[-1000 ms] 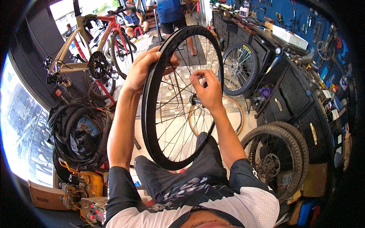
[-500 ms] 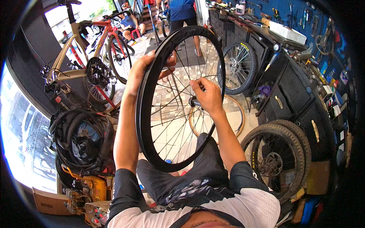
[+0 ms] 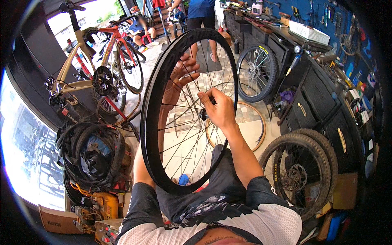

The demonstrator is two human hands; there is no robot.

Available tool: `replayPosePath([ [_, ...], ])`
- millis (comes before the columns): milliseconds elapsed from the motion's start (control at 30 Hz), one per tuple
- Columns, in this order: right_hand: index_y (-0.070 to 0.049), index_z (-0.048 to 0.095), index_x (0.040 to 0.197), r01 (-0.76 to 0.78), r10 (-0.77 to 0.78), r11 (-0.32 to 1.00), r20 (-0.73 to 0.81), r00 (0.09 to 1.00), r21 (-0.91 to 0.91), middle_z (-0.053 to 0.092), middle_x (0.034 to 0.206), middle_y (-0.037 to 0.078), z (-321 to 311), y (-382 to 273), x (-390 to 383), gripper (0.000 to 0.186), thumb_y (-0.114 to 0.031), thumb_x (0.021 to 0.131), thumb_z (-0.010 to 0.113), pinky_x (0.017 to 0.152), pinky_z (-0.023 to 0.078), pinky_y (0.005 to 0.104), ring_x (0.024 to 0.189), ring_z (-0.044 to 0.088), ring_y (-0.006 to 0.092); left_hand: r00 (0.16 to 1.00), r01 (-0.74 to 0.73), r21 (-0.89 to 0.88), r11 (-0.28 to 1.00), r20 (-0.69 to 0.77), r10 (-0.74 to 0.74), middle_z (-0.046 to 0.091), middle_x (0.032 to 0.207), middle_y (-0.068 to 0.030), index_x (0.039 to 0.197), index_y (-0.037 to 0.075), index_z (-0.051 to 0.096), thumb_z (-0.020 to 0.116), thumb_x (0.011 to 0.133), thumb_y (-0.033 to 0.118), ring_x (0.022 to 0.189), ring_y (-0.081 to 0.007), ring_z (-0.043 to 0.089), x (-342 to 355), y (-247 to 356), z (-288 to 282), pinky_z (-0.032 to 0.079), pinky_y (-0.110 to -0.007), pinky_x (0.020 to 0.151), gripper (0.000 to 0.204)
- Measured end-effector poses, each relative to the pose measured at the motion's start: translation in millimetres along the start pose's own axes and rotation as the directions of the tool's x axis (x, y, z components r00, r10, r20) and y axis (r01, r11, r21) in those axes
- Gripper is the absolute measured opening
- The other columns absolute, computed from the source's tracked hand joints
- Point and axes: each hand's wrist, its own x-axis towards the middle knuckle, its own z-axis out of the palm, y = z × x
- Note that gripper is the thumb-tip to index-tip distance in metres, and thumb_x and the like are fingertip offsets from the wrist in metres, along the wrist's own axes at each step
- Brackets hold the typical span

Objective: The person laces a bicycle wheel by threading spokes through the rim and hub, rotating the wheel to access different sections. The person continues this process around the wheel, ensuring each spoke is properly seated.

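The wheel [image 3: 151, 139] tilts over the lap [image 3: 228, 175], the left hand [image 3: 177, 79] open behind it. The right hand [image 3: 219, 107] pinches a spoke [image 3: 197, 86]; should that light hold slip, the wheel could tip

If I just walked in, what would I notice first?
Probably the big black spoked bicycle wheel in the middle, with the person's right grip in front and left grip showing through it. Next, perhaps the gold-coloured bicycle frame at upper left, or the blue tool-hung wall at upper right.
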Motion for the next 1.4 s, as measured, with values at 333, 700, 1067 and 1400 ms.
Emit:
replayPosePath([
  [333, -0.002, 0.069, 0.089, 0.004, -0.009, 0.998, -0.065, 0.998, -0.065, 0.069, 0.075, 0.016, 2, 3, 5, 0.05, -0.049, 0.105, 0.065, 0.064, 0.052, 0.042, 0.069, 0.069, 0.0359, 0.995, -0.096, -0.089, 0.991, -0.015, 0.095, 0.069, 0.129, -0.0094, 0.127, 0.008, 0.067, 0.067, 0.106, 0.034, 0.116, -0.0197, 0.067, 7, -10, 4, 0.057, -0.049, 0.106, 0.034],
  [700, -0.004, 0.07, 0.091, 0.095, -0.096, 0.994, -0.012, 0.995, -0.045, 0.069, 0.082, 0.015, -5, -6, -1, 0.041, -0.042, 0.106, 0.064, 0.063, 0.052, 0.0472, 0.072, 0.069, 0.0397, 0.99, -0.135, -0.191, 0.972, 0.009, 0.139, 0.067, 0.116, -0.0021, 0.123, 0.01, 0.069, 0.075, 0.1, 0.025, 0.11, -0.0168, 0.064, 6, -8, 1, 0.059, -0.038, 0.091, 0.028],
  [1067, -0.002, 0.075, 0.096, 0.035, -0.079, 0.988, 0.295, 0.952, 0.15, 0.072, 0.083, 0.015, -26, -5, 15, 0.034, -0.035, 0.102, 0.072, 0.069, 0.052, 0.04, 0.074, 0.069, 0.0287, 0.994, -0.051, -0.036, 0.998, 0.09, 0.054, 0.065, 0.134, -0.0097, 0.141, 0.006, 0.056, 0.065, 0.107, 0.037, 0.113, -0.0183, 0.067, -2, 11, 0, 0.06, -0.039, 0.091, 0.047],
  [1400, -0.003, 0.077, 0.1, 0.054, -0.103, 0.992, 0.477, 0.873, 0.115, 0.075, 0.082, 0.01, -49, 0, 28, 0.028, -0.03, 0.102, 0.073, 0.072, 0.053, 0.0339, 0.074, 0.068, 0.0176, 0.993, -0.097, -0.145, 0.985, 0.053, 0.106, 0.07, 0.117, -0.0067, 0.129, 0.008, 0.068, 0.073, 0.102, 0.028, 0.106, -0.0161, 0.066, -7, 6, 5, 0.057, -0.042, 0.093, 0.034],
])
